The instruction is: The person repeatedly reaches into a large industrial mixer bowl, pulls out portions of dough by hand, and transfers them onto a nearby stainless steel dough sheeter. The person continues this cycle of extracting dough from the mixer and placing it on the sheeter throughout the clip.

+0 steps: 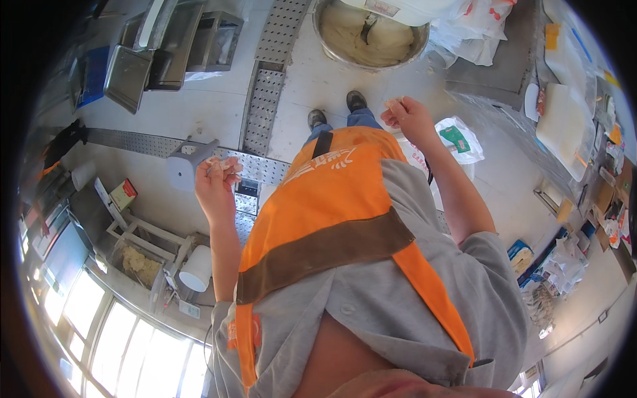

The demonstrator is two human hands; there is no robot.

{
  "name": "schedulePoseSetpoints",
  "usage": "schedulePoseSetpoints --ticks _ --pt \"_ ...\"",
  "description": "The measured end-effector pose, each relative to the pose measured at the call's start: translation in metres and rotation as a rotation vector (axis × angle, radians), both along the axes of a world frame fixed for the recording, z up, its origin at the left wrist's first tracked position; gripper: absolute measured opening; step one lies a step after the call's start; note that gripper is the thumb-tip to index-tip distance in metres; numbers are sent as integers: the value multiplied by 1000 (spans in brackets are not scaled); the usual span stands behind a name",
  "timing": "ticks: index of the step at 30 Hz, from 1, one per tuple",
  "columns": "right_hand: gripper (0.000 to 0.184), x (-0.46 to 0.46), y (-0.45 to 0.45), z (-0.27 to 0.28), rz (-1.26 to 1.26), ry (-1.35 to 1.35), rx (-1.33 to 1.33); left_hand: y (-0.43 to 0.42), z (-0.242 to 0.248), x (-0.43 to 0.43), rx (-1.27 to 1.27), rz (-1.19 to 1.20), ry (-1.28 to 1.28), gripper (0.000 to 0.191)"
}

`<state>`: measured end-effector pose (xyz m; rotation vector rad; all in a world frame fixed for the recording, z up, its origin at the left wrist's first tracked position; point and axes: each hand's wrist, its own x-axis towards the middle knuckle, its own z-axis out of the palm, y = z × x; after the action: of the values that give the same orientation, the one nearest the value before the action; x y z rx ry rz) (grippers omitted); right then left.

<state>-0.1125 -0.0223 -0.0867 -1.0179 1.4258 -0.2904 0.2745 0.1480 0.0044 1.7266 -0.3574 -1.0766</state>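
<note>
My left hand is raised at the left, beside the orange apron. Pale, sticky dough coats its curled, slightly parted fingers, and no separate object shows in it. Out in front at the right, my right hand has its fingers bent inward, with dough bits on the fingertips; its palm is hidden, so whether it holds anything cannot be told. Beyond my shoes, at the top, stands a large round metal bowl of pale dough, with a dark mixer hook in it. Neither hand touches the bowl.
Perforated metal drain covers cross the floor. Metal trays stand at upper left, near a grey plastic stool. At lower left are a dough-filled container and a white bucket. A metal worktable and a white bag are at right.
</note>
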Motion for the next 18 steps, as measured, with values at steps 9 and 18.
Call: schedulePoseSetpoints --ticks 9,18 --pt "37 -4 18 2 -152 34 -153 2 -20 30 -106 27 143 28" --pt "52 -1 12 -19 -23 190 -305 20 -30 41 -57 42 140 35"
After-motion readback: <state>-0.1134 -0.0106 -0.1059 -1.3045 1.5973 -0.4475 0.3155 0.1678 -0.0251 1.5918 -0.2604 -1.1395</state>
